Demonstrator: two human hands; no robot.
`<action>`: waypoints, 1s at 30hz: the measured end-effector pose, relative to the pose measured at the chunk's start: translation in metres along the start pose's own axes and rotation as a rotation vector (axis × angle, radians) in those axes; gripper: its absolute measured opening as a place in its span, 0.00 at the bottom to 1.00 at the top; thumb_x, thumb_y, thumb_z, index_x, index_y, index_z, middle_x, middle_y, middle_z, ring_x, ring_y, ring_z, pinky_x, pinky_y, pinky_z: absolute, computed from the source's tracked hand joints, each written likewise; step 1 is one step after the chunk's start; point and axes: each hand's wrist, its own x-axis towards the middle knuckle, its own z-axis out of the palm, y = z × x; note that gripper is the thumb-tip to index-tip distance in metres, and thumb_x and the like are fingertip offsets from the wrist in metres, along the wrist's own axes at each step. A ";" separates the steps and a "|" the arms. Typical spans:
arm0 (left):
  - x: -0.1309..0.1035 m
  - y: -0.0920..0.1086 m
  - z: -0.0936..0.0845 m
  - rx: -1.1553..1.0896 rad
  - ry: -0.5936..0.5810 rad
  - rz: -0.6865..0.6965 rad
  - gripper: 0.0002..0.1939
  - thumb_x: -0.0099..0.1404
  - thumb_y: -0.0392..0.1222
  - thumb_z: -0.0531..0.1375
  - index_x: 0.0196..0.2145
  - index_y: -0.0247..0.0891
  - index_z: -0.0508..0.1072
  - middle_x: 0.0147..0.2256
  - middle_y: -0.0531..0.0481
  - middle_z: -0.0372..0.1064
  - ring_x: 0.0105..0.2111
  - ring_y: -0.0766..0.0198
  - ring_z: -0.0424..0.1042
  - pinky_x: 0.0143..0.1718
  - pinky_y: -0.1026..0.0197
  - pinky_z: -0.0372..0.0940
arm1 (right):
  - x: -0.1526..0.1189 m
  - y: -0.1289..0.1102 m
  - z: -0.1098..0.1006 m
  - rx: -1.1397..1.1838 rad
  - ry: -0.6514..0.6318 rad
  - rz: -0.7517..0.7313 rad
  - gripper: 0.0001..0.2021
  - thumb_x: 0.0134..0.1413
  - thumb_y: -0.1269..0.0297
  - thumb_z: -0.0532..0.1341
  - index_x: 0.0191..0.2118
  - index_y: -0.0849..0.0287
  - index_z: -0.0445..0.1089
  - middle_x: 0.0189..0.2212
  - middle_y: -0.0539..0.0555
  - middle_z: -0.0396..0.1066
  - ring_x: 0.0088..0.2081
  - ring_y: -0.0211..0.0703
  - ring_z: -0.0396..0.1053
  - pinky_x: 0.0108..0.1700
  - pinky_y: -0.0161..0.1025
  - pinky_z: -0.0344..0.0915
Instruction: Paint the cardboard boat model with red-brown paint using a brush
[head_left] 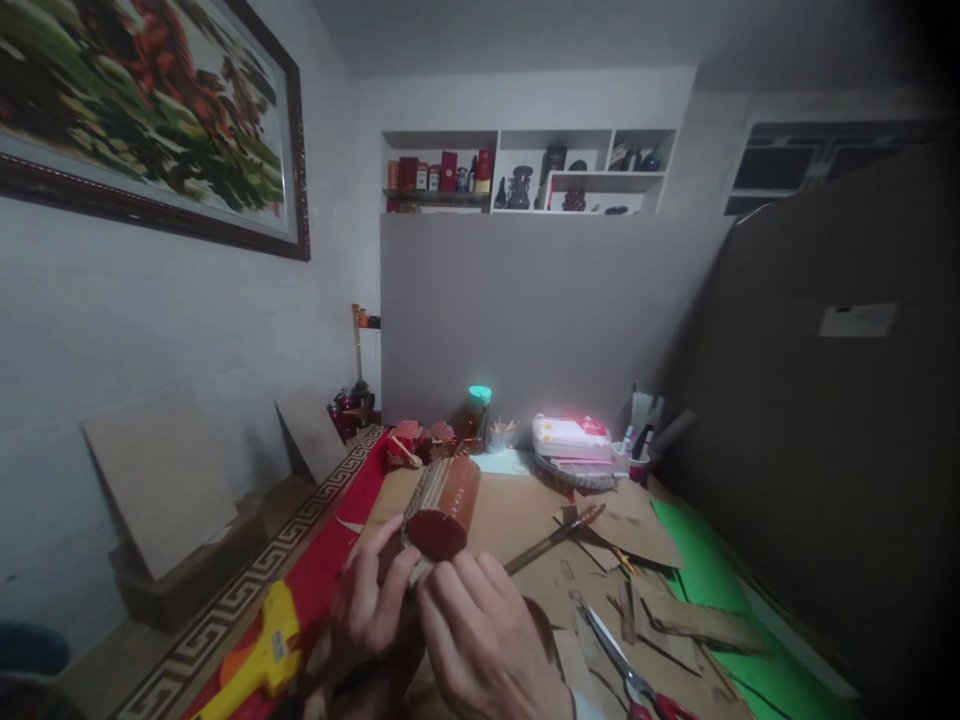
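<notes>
A reddish-brown cylinder (450, 503) lies on its side in front of me, its dark red flat end toward me and corrugated cardboard strips along its left side. My left hand (375, 600) is closed at its lower left, with the fingertips against the strip edge. Close beside it, my right hand (487, 635) is curled in a pinch just below the cylinder's near end. A small pale bit shows between the two hands, too blurred to name. The right fingertips are hidden behind the knuckles.
A yellow glue gun (266, 655) lies at left on the red table runner (319, 570). To the right are scissors (630, 670), a brush (555, 540), cardboard scraps (697, 620) and green sheets (701, 550). A white-pink packet (574, 438) and pen cup (637, 462) stand behind.
</notes>
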 end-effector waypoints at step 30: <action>0.020 0.009 -0.002 -1.219 -0.447 -1.225 0.17 0.59 0.56 0.67 0.37 0.40 0.72 0.34 0.50 0.71 0.36 0.60 0.73 0.38 0.60 0.69 | -0.034 0.031 -0.016 -0.066 -0.056 -0.072 0.18 0.70 0.77 0.46 0.35 0.66 0.72 0.26 0.54 0.62 0.28 0.45 0.56 0.30 0.43 0.48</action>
